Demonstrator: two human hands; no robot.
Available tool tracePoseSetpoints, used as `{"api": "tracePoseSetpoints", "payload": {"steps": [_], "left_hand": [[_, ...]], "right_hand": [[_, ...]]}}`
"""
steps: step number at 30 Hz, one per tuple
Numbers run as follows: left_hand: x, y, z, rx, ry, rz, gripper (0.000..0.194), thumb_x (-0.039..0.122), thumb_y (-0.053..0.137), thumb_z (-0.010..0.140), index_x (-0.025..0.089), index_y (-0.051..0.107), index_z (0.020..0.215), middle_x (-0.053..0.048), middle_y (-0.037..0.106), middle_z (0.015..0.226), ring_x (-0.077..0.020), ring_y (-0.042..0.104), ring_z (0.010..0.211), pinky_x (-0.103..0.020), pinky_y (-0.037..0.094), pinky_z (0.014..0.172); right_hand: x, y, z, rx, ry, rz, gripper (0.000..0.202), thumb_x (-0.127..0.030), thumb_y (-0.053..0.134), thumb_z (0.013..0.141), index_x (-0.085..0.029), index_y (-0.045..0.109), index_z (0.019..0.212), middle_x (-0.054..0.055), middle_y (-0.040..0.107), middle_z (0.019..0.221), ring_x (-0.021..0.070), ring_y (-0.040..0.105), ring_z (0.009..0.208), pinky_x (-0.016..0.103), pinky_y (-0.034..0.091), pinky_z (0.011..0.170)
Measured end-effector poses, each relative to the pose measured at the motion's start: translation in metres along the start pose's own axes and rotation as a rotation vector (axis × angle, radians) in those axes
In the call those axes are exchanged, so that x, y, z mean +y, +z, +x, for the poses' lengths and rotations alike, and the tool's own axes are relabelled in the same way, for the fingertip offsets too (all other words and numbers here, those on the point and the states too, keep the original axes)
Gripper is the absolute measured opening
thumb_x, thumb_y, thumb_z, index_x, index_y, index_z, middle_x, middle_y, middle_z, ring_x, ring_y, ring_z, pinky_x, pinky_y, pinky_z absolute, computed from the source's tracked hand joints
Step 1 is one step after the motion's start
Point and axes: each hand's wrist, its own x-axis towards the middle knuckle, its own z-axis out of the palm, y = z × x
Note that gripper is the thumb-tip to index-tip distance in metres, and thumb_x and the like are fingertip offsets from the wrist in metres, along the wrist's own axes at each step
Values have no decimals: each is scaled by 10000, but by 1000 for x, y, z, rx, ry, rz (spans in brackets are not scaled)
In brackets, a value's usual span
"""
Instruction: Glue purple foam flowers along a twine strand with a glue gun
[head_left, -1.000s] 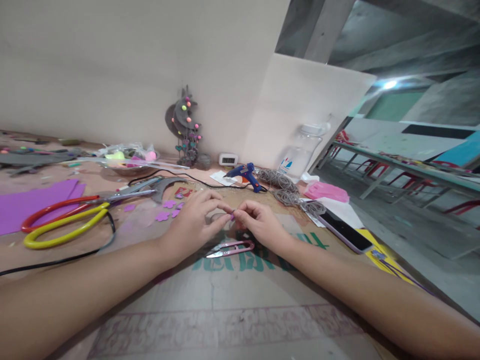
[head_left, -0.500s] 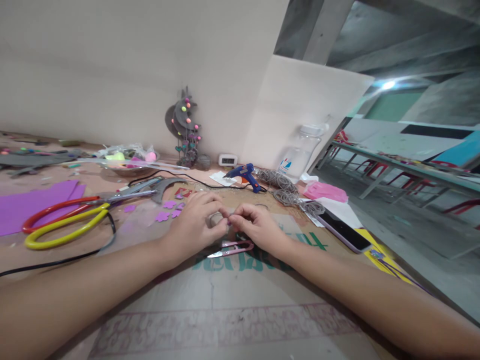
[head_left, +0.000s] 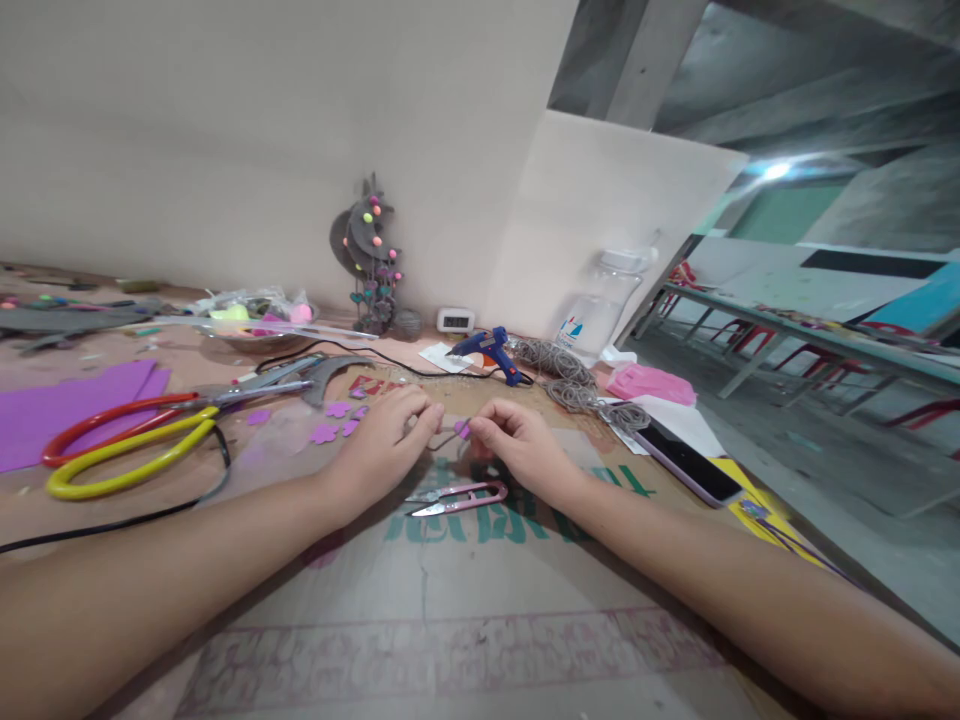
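Note:
Between my two hands runs a thin grey cord (head_left: pixel 444 443). My left hand (head_left: pixel 382 440) is closed in a pinch on one part of it. A small purple piece (head_left: pixel 462 428), its shape partly covered, shows at the fingertips of my right hand (head_left: pixel 521 445), which pinches it. Just below the hands lie pink-handled thread snips (head_left: pixel 487 490), blades pointing left. Several purple flower cutouts (head_left: pixel 324 433) rest left of my left hand. Both hands are above a cardboard sheet (head_left: pixel 450 580) with green lettering.
Scissors with red and yellow handles (head_left: pixel 135 470) and purple sheets (head_left: pixel 67 405) lie left. At the back are a blue glue gun (head_left: pixel 491 348), a small digital clock (head_left: pixel 455 320), a hanging moon ornament (head_left: pixel 367 240) and a bottle (head_left: pixel 600 305). Grey cord bundles (head_left: pixel 562 370) and a phone (head_left: pixel 686 460) are right.
My hands have moved apart from nearly touching. The cord and the purple piece now show between them, and more of the snips is uncovered.

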Motion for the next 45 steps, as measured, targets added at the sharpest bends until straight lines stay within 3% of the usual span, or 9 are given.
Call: {"api": "tracePoseSetpoints", "payload": {"steps": [4, 7, 12, 28, 32, 35, 40, 45], "left_hand": [[2, -1, 1, -41, -14, -37, 228, 336, 433, 878, 182, 599, 850, -19, 613, 843, -168, 549, 837, -299, 404, 756], [4, -2, 1, -100, 3, -5, 309, 402, 433, 872, 187, 618, 750, -12, 628, 780, -173, 563, 803, -303, 403, 743], [4, -1, 0, -115, 12, 13, 285, 368, 450, 861, 190, 610, 706, -1, 638, 735, -165, 570, 759, -295, 398, 727], [3, 2, 0, -193, 20, 15, 247, 347, 476, 837, 184, 600, 699, 0, 588, 679, -160, 546, 711, -266, 397, 635], [8, -1, 0, -149, -57, -33, 213, 357, 494, 830, 188, 622, 820, -10, 641, 802, -171, 571, 785, -284, 416, 703], [9, -1, 0, -108, -78, -40, 189, 332, 500, 824, 189, 617, 787, -4, 652, 803, -173, 575, 802, -299, 414, 743], [7, 0, 0, -31, -41, 17, 159, 295, 514, 806, 190, 587, 712, 4, 636, 732, -170, 567, 754, -305, 405, 720], [5, 2, -3, -18, 76, 121, 143, 265, 532, 793, 186, 568, 678, 4, 609, 701, -164, 542, 740, -310, 380, 718]], "right_hand": [[-1, 1, -1, 8, -19, -3, 288, -432, 526, 819, -167, 519, 709, -28, 527, 576, 87, 469, 519, 210, 391, 512], [-2, 2, -2, 26, -19, -20, 271, -418, 533, 815, -171, 522, 704, -24, 541, 588, 90, 481, 530, 211, 401, 518], [-3, 2, -2, 48, -21, -47, 229, -382, 541, 810, -176, 542, 710, -28, 547, 586, 98, 496, 532, 218, 411, 530], [-1, 1, -3, 62, -81, -98, 184, -331, 540, 816, -185, 587, 715, -13, 573, 630, 116, 523, 593, 235, 434, 588], [-1, 1, -2, 56, -89, -87, 187, -330, 541, 819, -182, 580, 711, -14, 568, 636, 112, 518, 601, 232, 428, 593], [-1, 1, -2, 42, -63, -53, 206, -349, 525, 831, -180, 556, 716, -19, 555, 629, 106, 508, 586, 229, 419, 580], [1, 3, -1, 8, -16, 66, 244, -397, 445, 870, -180, 515, 785, -32, 529, 617, 92, 486, 541, 220, 399, 537], [-1, 5, -1, 17, -11, 83, 177, -353, 531, 827, -178, 525, 856, -40, 531, 650, 86, 510, 557, 212, 400, 544]]}}
